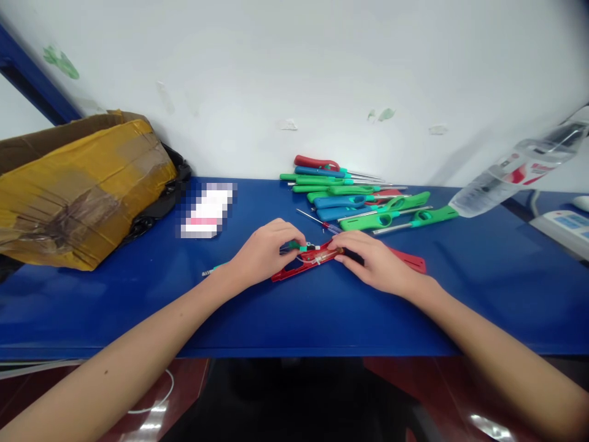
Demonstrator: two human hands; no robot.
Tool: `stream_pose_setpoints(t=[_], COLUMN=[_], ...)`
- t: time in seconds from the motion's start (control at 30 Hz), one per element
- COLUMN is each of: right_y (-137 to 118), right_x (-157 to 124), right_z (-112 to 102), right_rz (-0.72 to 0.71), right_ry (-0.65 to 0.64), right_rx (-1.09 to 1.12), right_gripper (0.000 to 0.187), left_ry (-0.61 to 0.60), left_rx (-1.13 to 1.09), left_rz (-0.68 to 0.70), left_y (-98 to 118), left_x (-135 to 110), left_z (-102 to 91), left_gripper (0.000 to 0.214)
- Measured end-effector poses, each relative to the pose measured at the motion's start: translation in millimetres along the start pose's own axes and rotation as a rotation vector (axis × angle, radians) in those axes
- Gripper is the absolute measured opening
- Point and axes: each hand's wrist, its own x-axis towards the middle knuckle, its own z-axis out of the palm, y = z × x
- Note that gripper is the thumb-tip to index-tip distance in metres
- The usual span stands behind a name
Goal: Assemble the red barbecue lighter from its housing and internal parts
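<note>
A red lighter casing (pixel 281 274) lies opened on the blue table, its inner parts and a thin pale tube showing. My left hand (pixel 269 250) pinches a small green part at the casing's left side, close to a black and white piece. The fingers of my right hand (pixel 368 261) close on the casing's right end. Under and beyond that hand another red casing piece (pixel 416 262) sticks out. Just behind the casing lies a screwdriver (pixel 332 228) with a clear handle. A metal tip with a green end pokes out behind my left wrist.
Several long-necked lighters (pixel 368 222), green, blue and red, are heaped by the wall. A taped cardboard box (pixel 87 190) stands at left on black plastic, with a blurred white item (pixel 209 210) beside it. At right are a water bottle (pixel 510 172) and a white device (pixel 568 230).
</note>
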Motion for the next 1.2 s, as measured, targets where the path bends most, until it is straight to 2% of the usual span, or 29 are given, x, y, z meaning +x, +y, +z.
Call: stream_pose_setpoints(t=[0.2,0.67,0.8,0.9,1.0,1.2], right_y=[-0.6,-2.7,-2.7,-2.6,-2.9,-3.1], right_x=[-0.4,1.1,0.7,0.7,0.9,0.4], right_z=[-0.2,-1.2,-1.1,-0.8,-1.0,-1.6], right_rz=[0.001,0.003,-0.006,-0.015,-0.015,-0.015], right_ry=[-0.007,-0.011,-0.007,0.000,-0.003,-0.003], right_rx=[0.011,0.028,0.029,0.018,0.023,0.030], right_gripper=[0.016,0.018,0.019,0.019,0.020,0.020], left_ry=[-0.007,0.012,-0.015,-0.030,-0.053,-0.100], left_rx=[0.036,0.100,0.054,-0.101,-0.252,-0.329], left_rz=[0.066,0.105,0.003,-0.125,-0.237,-0.376], left_y=[0.3,-1.9,2.2,4.0,2.8,-2.0], left_x=[-1.1,-4.1,-3.1,-1.6,0.1,4.7], left_z=[-0.4,3.1,1.0,-1.3,-2.5,-3.6], left_gripper=[0.016,0.015,0.018,0.028,0.025,0.026])
